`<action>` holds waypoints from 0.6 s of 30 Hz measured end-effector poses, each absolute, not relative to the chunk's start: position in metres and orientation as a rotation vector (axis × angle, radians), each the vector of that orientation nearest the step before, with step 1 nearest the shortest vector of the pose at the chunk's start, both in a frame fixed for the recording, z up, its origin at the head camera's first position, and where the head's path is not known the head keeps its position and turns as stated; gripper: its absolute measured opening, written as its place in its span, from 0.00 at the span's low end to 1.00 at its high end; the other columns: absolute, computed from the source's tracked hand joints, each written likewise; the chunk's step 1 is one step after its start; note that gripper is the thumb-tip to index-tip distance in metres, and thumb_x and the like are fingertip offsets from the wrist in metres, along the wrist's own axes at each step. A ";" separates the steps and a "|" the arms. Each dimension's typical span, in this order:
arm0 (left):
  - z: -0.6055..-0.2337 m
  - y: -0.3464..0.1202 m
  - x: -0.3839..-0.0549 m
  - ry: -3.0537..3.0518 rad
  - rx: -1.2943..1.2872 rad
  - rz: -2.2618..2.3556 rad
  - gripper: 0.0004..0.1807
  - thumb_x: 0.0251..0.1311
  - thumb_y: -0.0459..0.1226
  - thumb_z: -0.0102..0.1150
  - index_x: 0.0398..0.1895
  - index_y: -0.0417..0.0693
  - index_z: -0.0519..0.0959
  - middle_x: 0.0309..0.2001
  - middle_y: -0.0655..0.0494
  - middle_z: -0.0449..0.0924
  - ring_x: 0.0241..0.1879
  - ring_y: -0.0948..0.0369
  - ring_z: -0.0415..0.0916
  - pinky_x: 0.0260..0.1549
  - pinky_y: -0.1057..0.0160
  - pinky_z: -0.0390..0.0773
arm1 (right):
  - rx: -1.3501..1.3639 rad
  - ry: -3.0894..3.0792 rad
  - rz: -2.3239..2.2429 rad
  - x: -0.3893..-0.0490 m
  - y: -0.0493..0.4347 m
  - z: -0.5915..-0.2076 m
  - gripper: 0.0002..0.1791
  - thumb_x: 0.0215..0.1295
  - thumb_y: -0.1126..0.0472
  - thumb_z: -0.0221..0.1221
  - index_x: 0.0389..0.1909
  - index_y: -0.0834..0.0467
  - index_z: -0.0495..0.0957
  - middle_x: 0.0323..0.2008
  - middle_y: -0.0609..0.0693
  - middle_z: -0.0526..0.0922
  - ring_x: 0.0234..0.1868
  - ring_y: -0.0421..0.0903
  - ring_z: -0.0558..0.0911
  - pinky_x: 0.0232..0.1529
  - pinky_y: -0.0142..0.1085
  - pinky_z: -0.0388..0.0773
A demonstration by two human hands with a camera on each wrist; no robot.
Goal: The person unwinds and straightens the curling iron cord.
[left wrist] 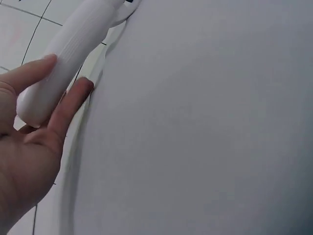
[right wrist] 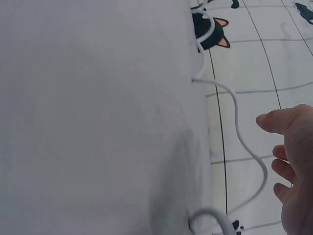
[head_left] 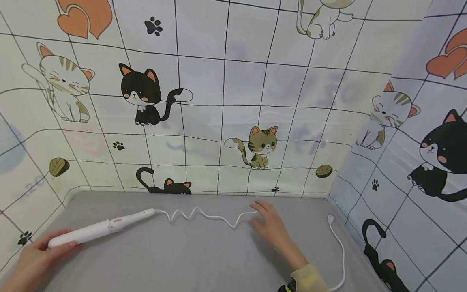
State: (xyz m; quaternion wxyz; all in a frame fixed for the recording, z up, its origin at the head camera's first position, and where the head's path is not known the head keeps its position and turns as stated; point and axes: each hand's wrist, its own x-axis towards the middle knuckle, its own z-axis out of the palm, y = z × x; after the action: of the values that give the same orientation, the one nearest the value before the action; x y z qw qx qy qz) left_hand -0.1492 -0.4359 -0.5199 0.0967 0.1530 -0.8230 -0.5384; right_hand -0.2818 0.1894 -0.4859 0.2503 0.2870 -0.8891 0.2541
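Observation:
A long white wand-shaped appliance (head_left: 91, 232) with a cord, resembling a hair styling iron, slants over the left side of the grey surface (head_left: 204, 251). My left hand (head_left: 40, 255) holds its thick rounded end between thumb and fingers; the left wrist view shows the thumb on top of the white barrel (left wrist: 73, 54). From its thin end a wavy white cord (head_left: 215, 217) runs right to my right hand (head_left: 271, 225), which hovers with fingers spread. In the right wrist view the cord (right wrist: 238, 122) passes beside the loosely bent fingers (right wrist: 283, 169), with a gap between thumb and fingers.
Another stretch of white cord (head_left: 342, 251) curves along the right side, with a plug (head_left: 330, 219) at its far end. Cat-printed white sheeting (head_left: 204, 121) stands behind the surface and on both sides. A yellow sleeve (head_left: 310, 279) covers my right forearm.

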 end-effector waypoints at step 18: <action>-0.509 -0.423 -0.156 -2.734 0.162 -0.606 0.31 0.41 0.40 0.84 0.45 0.28 0.82 0.42 0.25 0.81 0.33 0.45 0.79 0.26 0.52 0.78 | 0.612 -2.531 0.856 -0.248 0.271 -0.478 0.24 0.60 0.67 0.70 0.57 0.65 0.80 0.56 0.64 0.82 0.59 0.66 0.79 0.61 0.63 0.76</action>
State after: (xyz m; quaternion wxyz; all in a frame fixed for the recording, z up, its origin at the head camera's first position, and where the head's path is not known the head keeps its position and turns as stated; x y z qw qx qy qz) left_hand -0.1556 -0.4228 -0.5087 0.1674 0.0568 -0.9609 -0.2131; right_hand -0.2482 0.2708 -0.4780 0.1991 0.2187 -0.9048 0.3062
